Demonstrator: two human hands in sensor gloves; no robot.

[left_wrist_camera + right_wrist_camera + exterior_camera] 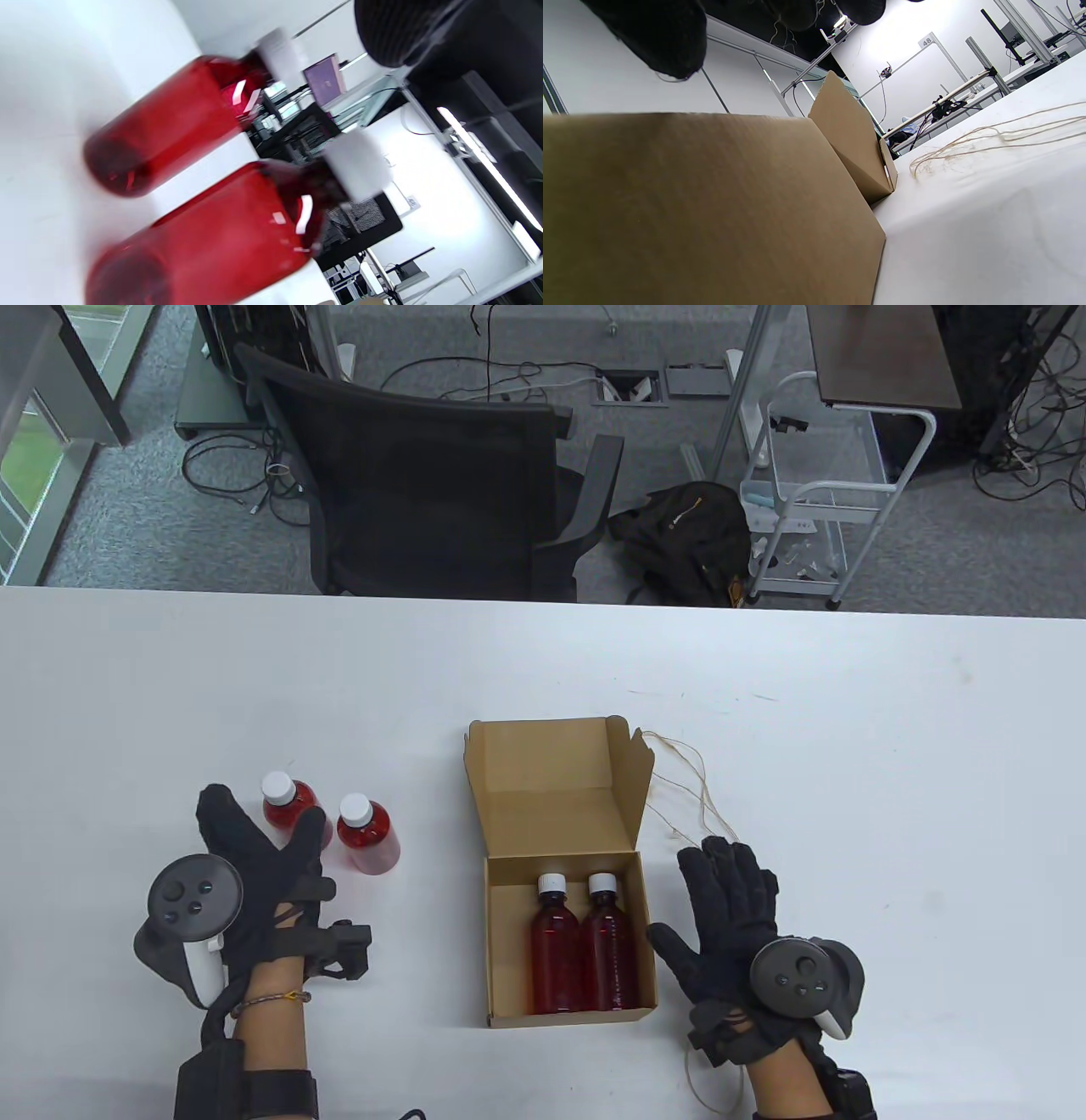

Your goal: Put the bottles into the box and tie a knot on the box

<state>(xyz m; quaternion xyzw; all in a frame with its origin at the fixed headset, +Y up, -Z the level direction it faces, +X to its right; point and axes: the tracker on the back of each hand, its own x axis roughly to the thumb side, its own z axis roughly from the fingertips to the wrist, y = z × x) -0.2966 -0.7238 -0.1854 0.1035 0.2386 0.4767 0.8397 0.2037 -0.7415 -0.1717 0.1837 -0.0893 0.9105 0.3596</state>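
A brown cardboard box [495,950] lies open in the table view, its lid [543,759] folded back. Two red bottles with white caps [556,950] [609,952] lie side by side inside. Two more red bottles [287,802] [367,833] stand to the left on the table. My left hand [254,853] is spread just below them, one finger in front of the left bottle and gripping nothing. In the left wrist view both bottles [169,127] [220,237] look blurred. My right hand [730,899] lies flat right of the box, over thin string [691,780]. The box wall [704,203] and string [988,140] show in the right wrist view.
The white table [891,746] ends at its far edge, where a black office chair [424,475] stands. A black backpack [687,534] and a white cart [814,492] are on the floor beyond.
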